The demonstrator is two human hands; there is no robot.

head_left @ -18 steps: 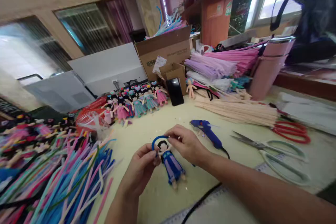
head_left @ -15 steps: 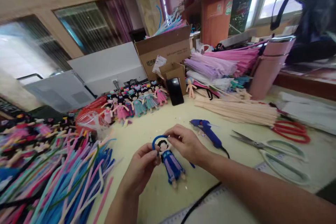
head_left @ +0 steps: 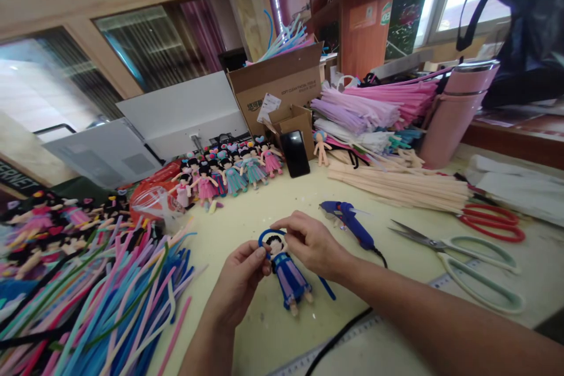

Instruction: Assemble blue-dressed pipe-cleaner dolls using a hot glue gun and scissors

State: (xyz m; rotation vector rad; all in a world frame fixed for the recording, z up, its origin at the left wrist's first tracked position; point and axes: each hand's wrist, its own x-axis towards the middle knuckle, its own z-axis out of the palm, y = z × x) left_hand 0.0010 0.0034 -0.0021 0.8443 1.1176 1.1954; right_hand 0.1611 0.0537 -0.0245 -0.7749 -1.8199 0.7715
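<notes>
A blue pipe cleaner (head_left: 263,234) arches over the head of a small pipe-cleaner doll (head_left: 289,276), which has black curly hair and a blue and lilac dress. The doll lies face up on the table between my hands. My left hand (head_left: 247,266) pinches the pipe cleaner between thumb and fingers at the left side of the arch. With bent fingers, my right hand (head_left: 314,242) grips the same strand at the right of the doll's head. A straight blue end sticks out below my right wrist, probably the same strand. Both hands hide part of the doll's arms.
A blue glue gun (head_left: 350,223) lies beyond my right hand, its cord running under my forearm. Pale-green scissors (head_left: 458,247) and red-handled scissors (head_left: 493,222) lie right. Loose pipe cleaners (head_left: 127,299) heap at left. Finished dolls (head_left: 233,170), a phone (head_left: 295,154) and a pink flask (head_left: 458,114) stand behind.
My right hand has shifted slightly left along the strand, and the arch now sits closer around the doll's head. More of the blue end shows below my right wrist.
</notes>
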